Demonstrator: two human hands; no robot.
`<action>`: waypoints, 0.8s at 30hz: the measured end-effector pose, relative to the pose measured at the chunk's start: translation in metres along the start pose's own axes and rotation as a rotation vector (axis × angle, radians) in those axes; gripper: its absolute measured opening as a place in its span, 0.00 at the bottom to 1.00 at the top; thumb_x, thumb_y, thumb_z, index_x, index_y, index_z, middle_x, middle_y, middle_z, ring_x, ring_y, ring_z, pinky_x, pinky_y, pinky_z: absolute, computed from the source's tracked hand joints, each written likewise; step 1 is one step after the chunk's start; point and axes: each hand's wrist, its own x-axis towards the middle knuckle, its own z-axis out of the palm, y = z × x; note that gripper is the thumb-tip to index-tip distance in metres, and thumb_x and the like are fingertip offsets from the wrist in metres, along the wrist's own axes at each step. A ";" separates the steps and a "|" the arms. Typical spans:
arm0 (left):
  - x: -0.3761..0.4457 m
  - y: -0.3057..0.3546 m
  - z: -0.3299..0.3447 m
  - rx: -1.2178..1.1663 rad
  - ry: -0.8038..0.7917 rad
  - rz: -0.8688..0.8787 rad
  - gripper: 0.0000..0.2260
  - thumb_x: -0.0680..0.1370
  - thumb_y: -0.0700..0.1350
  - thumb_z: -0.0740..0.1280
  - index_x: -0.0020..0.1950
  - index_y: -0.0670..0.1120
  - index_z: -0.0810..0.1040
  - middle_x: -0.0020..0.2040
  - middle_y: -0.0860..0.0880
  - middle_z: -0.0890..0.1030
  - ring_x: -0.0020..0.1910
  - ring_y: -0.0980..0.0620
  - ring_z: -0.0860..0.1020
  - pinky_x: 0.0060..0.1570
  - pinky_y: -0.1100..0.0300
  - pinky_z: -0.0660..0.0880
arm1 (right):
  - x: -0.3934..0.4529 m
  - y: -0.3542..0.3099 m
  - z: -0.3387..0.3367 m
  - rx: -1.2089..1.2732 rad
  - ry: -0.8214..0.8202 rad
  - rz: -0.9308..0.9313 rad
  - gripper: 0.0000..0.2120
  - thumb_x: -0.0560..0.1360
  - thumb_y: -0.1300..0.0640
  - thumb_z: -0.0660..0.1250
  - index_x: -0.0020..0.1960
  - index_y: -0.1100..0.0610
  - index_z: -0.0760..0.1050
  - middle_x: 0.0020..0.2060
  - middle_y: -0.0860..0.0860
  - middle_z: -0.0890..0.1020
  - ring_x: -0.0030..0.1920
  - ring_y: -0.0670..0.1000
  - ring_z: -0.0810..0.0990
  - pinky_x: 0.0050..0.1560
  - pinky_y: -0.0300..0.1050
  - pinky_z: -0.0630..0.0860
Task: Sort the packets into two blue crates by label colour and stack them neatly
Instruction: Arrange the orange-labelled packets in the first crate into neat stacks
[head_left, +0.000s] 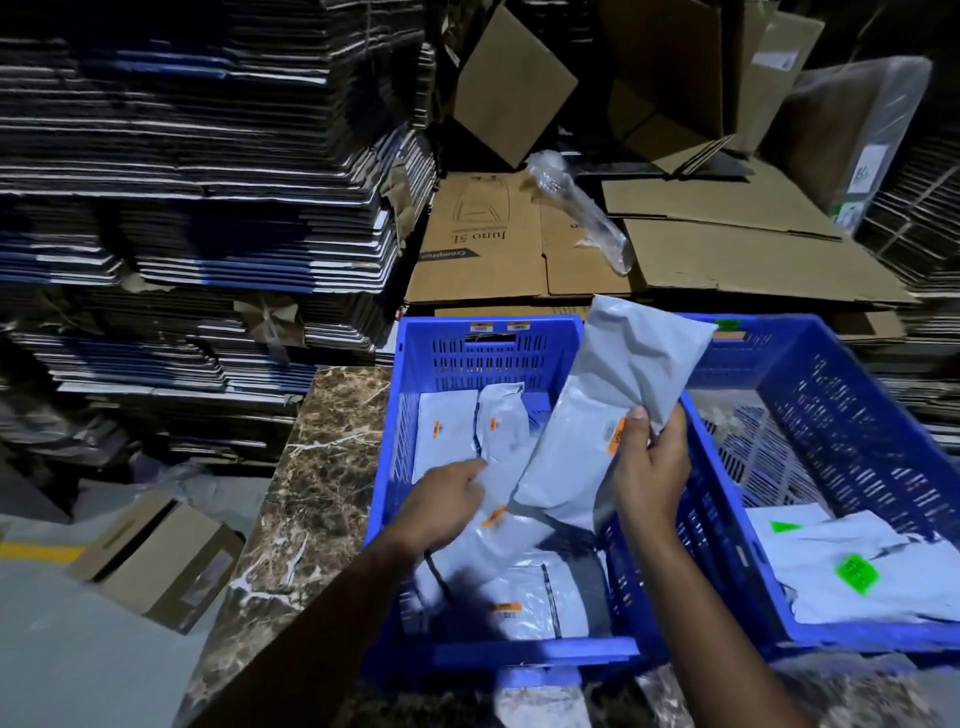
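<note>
1. Head view: the right hand (649, 462) pinches a grey packet (613, 410) by its lower edge, thumb on the front just beside its orange label (616, 432), fingers behind. Gripped low, the packet stands tilted up and away over the wall shared by both crates, probably so the label can be read before placing.

2. The left hand (447, 499) reaches into the left crate (488, 338) and rests on a long packet (498, 441) lying there, fingers curled at its edge. It is motion-blurred, so I cannot tell whether it grips that packet or merely presses it flat; either would suit tidying the pile to make room.

3. Every packet visible in the left crate carries an orange label, and orange stickers sit on its far rim. I judge the held packet belongs here, on top of those already laid down.

4. The right crate (841, 395) holds a few packets with green labels (856, 571) near its front, with a green sticker on its far rim. Its far half shows bare mesh floor.

5. Both crates sit side by side, touching, on a marble counter (322, 467). More pale plastic shows in front of the crates at the bottom edge; what it is I cannot tell.

6. Behind stand flattened cartons (519, 244) and tall cardboard stacks (182, 156), well apart from the work.
</note>
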 end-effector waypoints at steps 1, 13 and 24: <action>0.000 0.001 0.005 0.128 -0.109 0.046 0.12 0.76 0.45 0.57 0.53 0.53 0.78 0.52 0.48 0.83 0.52 0.46 0.79 0.51 0.55 0.76 | 0.000 -0.001 0.000 -0.003 -0.004 -0.009 0.07 0.83 0.54 0.60 0.58 0.44 0.68 0.50 0.38 0.78 0.50 0.38 0.79 0.48 0.40 0.76; 0.003 0.016 -0.016 -0.937 -0.107 -0.087 0.11 0.82 0.51 0.63 0.58 0.47 0.79 0.50 0.50 0.85 0.48 0.52 0.82 0.49 0.56 0.78 | -0.041 0.029 0.014 -0.338 -0.365 0.065 0.15 0.79 0.42 0.64 0.42 0.53 0.71 0.32 0.49 0.79 0.33 0.49 0.79 0.36 0.50 0.74; 0.029 0.026 -0.030 -0.960 0.327 -0.105 0.10 0.83 0.47 0.63 0.59 0.44 0.81 0.50 0.48 0.86 0.48 0.47 0.85 0.43 0.53 0.80 | -0.046 0.023 0.034 -0.254 -0.600 0.124 0.16 0.82 0.44 0.60 0.44 0.53 0.77 0.36 0.49 0.83 0.37 0.45 0.81 0.38 0.43 0.75</action>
